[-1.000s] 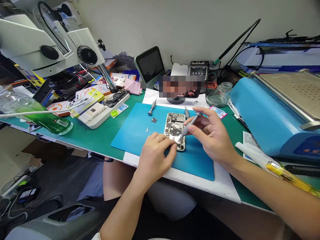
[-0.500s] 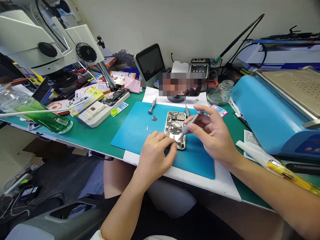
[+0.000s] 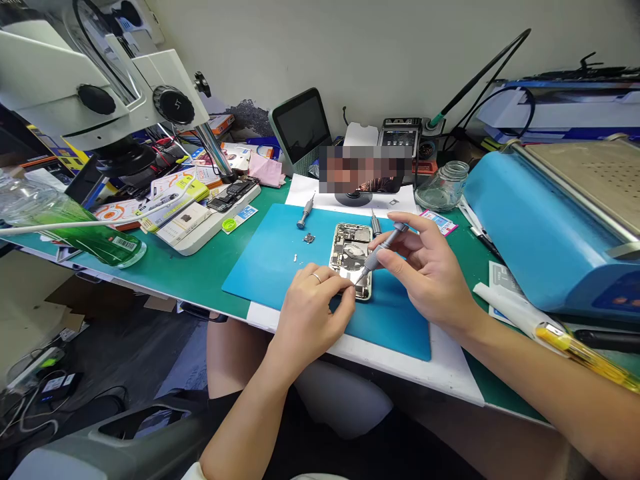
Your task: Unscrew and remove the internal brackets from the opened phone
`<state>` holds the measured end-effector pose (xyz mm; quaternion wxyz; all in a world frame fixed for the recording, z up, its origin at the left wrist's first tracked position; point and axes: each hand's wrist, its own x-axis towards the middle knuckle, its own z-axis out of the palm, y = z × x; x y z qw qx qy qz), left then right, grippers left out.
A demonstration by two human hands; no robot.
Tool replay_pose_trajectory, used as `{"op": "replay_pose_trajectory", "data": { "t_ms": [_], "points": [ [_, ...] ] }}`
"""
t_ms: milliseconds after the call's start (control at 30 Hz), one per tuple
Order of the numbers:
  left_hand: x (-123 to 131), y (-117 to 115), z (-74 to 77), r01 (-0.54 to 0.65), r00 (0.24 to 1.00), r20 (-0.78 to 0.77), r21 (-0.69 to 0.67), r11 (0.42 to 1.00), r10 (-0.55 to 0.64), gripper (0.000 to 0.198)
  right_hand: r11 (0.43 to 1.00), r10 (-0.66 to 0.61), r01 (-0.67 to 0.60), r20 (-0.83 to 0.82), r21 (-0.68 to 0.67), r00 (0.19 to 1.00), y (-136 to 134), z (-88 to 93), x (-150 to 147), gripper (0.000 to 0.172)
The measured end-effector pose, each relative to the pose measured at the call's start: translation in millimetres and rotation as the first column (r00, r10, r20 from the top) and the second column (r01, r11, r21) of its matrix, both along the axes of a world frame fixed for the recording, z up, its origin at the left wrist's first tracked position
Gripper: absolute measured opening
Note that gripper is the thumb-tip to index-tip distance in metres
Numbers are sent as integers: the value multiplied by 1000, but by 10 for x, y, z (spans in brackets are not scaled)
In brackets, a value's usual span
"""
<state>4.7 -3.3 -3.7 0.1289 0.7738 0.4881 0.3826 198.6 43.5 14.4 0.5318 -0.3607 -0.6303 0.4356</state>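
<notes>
Right hand grips screwdriver, apparently working near end of phone; left hand: hold unclear. Steady tip likely needed next.

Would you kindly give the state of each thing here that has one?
Pale rectangular phone: open, innards exposed
Ribbed grey metal screwdriver: slanted, gripped by right hand
Clear glass jar: lidless
Clear plastic bottle: holds green liquid
Grey-framed rectangular display: dark
Black-edged screen on round stand: lit

Open mat left of phone, machine rightward
</notes>
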Motion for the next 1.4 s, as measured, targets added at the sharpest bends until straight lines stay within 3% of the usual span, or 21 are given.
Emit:
{"op": "replay_pose_trajectory", "data": {
  "t_ms": [1400],
  "points": [
    [3, -8, 25, -12, 1000, -26, 3, 1000, 12, 11, 1000, -30, 30, 23, -4, 999, -21, 57, 5, 42]
  ]
}}
